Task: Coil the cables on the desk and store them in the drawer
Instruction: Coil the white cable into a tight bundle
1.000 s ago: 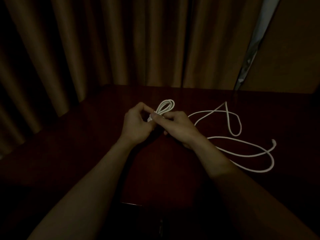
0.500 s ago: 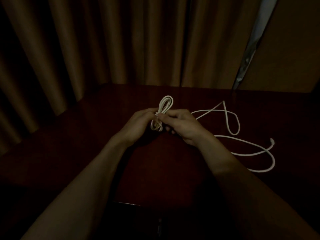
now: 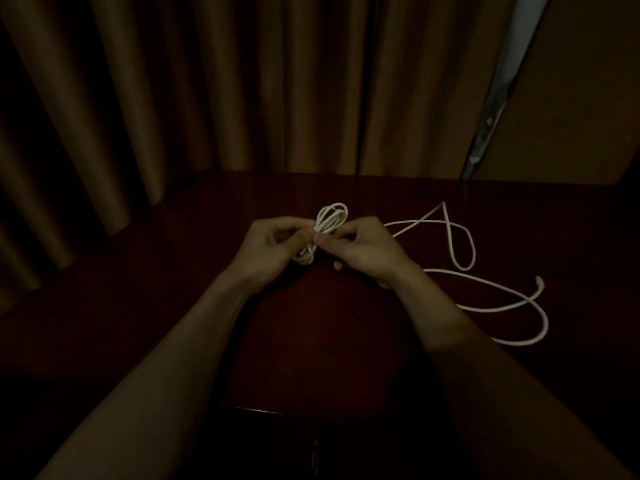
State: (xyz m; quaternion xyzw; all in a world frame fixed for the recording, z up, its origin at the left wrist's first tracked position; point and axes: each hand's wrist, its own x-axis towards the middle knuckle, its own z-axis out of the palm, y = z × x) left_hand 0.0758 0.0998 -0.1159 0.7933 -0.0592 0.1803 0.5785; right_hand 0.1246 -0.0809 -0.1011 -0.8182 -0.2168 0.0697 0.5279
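Small white cable coil [image 3: 329, 218] pinched in both hands above the dark desk [image 3: 207, 289].

Left hand [image 3: 266, 251] and right hand [image 3: 363, 251] fingertip to fingertip, fingers curled and clamped on the coil's middle, loops showing above and below. Just right of the right hand, a loose white cable [image 3: 449, 237] sprawled in open loops on the desk, one strand passing behind that hand, any join to the coil hidden. Brown curtains [image 3: 242, 81] behind the far edge.

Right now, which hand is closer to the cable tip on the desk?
Right. The right hand is left of the tip; the left hand is farther left, past the coil.
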